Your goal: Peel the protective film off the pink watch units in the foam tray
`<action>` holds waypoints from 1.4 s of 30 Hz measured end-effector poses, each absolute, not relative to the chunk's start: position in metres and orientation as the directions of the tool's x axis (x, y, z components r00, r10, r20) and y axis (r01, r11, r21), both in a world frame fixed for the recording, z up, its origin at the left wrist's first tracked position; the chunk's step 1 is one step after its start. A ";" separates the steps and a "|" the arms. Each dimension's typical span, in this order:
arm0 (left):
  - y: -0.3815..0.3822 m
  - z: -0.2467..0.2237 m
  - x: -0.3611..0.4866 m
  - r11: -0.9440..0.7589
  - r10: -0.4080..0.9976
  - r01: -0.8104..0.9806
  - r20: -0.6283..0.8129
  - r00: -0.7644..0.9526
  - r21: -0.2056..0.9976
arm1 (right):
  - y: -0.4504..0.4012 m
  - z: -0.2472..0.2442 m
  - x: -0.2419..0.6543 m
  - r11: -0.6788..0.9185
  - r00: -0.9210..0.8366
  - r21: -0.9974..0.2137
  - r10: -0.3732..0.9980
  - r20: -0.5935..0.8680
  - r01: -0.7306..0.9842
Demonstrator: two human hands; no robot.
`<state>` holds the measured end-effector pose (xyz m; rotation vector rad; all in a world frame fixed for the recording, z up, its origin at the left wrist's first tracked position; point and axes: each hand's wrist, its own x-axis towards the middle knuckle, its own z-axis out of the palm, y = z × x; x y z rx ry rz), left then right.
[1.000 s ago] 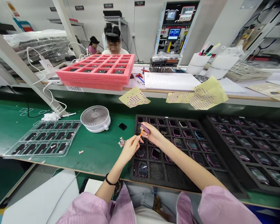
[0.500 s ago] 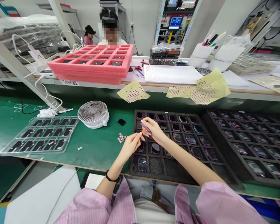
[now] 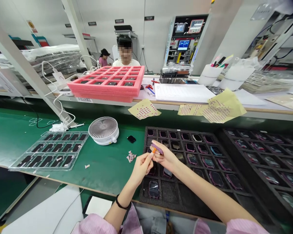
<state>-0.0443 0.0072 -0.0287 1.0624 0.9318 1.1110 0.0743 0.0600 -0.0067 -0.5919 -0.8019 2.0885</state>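
View tilted up; black tray holds watch cases.

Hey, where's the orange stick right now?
In the head view, just below centre, the orange stick is pinched in the left hand, at the purple case in the right hand, over the black tray.

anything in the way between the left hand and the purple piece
Nothing visible: the orange tip of what the left hand pinches overlaps the purple piece in the right hand, with no other object showing between them. Actual contact is too small to tell.
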 end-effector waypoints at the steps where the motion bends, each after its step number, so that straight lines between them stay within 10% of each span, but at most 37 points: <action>1: 0.007 -0.030 -0.044 0.103 0.977 -0.236 -0.054 0.205 0.966 | 0.060 -0.007 0.074 -0.473 -0.561 -0.714 0.817 -0.136 -0.516; 18: 0.009 -0.036 -0.058 0.140 0.990 -0.254 -0.132 0.045 0.957 | 0.052 -0.030 0.068 -0.149 -0.336 -0.948 0.941 -0.049 -0.280; 23: 0.009 -0.039 -0.096 0.017 0.993 0.217 0.009 -0.120 0.976 | 0.099 -0.048 0.099 0.089 -0.057 -0.996 0.994 0.089 -0.009; 28: 0.005 -0.043 -0.118 0.078 0.989 0.629 0.019 -0.146 0.773 | 0.124 -0.065 0.104 0.241 -0.097 -0.920 0.970 0.222 0.310; 42: -0.001 -0.041 -0.113 -0.002 0.990 0.536 0.078 -0.120 0.844 | 0.127 -0.064 0.076 0.358 -0.187 -0.747 0.933 0.307 0.560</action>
